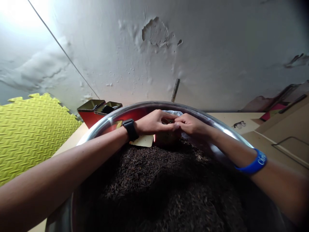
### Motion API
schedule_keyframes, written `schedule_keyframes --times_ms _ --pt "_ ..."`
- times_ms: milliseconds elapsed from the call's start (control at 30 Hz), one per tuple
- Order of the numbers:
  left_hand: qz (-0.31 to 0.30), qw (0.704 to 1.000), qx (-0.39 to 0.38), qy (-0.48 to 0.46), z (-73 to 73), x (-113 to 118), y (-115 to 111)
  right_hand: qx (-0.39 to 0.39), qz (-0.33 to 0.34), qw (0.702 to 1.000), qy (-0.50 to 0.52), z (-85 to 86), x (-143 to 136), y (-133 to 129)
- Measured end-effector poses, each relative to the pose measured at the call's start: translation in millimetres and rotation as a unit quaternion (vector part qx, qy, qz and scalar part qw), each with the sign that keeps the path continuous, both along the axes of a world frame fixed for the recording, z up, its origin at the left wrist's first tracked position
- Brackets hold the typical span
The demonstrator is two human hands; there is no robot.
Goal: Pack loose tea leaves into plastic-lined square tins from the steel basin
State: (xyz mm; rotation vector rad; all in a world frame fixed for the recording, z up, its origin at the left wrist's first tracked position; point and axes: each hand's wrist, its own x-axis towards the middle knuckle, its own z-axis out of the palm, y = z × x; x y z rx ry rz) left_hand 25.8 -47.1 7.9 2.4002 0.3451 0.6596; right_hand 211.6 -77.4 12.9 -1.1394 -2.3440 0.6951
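Observation:
A wide metal basin (109, 120) holds a heap of dark, dry, twisted leaves (142, 164) that look like loose tea. At its far side, a red tin (166, 138) stands on the leaves, partly covered by my hands. Clear plastic bag film (177, 113) shows at the tin's top, behind my fingers. My left hand (158, 122), with a black watch on the wrist, reaches across the tin, thumb and fingertips closing on the film. Against those fingertips, my right hand (189, 125) is closed in a pinch on the bag; its fingertips are partly hidden. A pale flat piece (142, 141) lies beside the tin.
Two open red tins (90, 111) stand outside the basin at the left, one with something dark inside. A yellow foam mat (33, 135) leans there. At the right are glasses (239, 124) and a cardboard box (285, 129). A peeling wall (205, 64) rises behind.

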Motion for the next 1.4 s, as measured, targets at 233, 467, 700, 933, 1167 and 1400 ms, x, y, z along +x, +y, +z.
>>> schedule_keyframes --times_ms 233,467,700,933,1167,1400 --pt "-0.009 1.0 -0.002 -0.01 -2.1 -1.7 3.1 -0.013 0.015 0.999 0.025 -3.0 2.5 1.0" --pt "0.212 0.959 0.084 -0.17 -2.4 3.2 4.8 -0.056 0.011 0.998 0.041 1.3 5.2 1.4" --pt "0.169 0.959 0.157 -0.165 2.7 12.3 -33.4 0.216 -0.074 0.974 -0.005 -8.1 14.8 19.1" --pt "-0.075 0.973 0.167 0.137 -25.9 29.4 -56.3 0.192 -0.167 0.964 -0.084 -40.4 30.8 51.2" --pt "-0.035 0.955 0.096 0.278 -87.2 37.9 -46.3 0.084 -0.139 0.985 -0.06 -50.6 30.3 56.5" --pt "-0.034 0.944 -0.002 0.327 -84.1 37.0 -45.2 0.101 -0.116 0.986 -0.056 -44.6 28.3 51.7"
